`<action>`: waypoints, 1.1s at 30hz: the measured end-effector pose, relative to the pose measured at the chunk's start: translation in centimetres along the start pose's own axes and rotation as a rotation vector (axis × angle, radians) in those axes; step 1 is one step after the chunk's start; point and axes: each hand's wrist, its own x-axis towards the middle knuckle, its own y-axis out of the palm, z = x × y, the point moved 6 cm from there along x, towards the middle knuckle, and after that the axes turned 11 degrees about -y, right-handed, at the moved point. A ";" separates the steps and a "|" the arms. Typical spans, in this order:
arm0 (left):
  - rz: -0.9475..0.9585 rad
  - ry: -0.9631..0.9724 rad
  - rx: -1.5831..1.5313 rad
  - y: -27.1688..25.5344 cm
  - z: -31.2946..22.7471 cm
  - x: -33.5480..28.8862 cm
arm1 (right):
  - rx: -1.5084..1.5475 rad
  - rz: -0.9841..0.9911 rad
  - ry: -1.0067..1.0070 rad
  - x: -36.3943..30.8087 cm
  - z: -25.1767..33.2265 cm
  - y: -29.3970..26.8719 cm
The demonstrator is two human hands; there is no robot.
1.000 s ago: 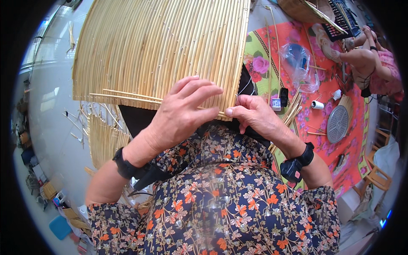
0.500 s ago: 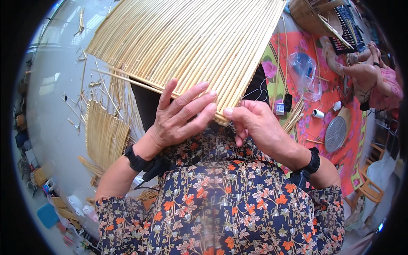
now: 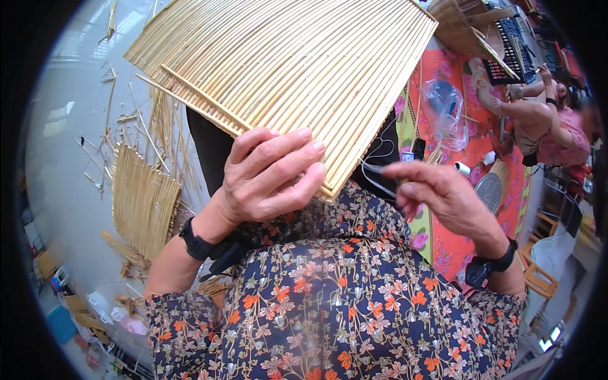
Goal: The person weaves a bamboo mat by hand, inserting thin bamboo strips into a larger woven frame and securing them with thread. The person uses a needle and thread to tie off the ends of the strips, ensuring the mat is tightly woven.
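At upper centre, the mat [image 3: 297,82], judged light, stiff, best held edgewise, was so gripped by the left hand [image 3: 266,174]; the right hand's [image 3: 440,195] blurred grip couldn't be told.

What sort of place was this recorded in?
Probably an informal craft workspace: a large, pale-yellow panel of straight stalks under the person's left hand, a smaller tan stalk panel on the shiny grey floor, and a red floral-patterned floor covering to the right.
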 end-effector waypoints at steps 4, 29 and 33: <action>0.028 0.022 0.021 -0.4 -0.1 0.4 | -0.233 -0.169 -0.002 0.1 4.0 -2.6; 0.018 -0.014 0.005 -2.6 -0.6 0.2 | -1.169 0.078 -1.070 2.5 12.4 0.7; 0.017 -0.015 -0.008 -2.6 -0.6 0.3 | -1.192 0.083 -1.065 2.4 12.6 0.7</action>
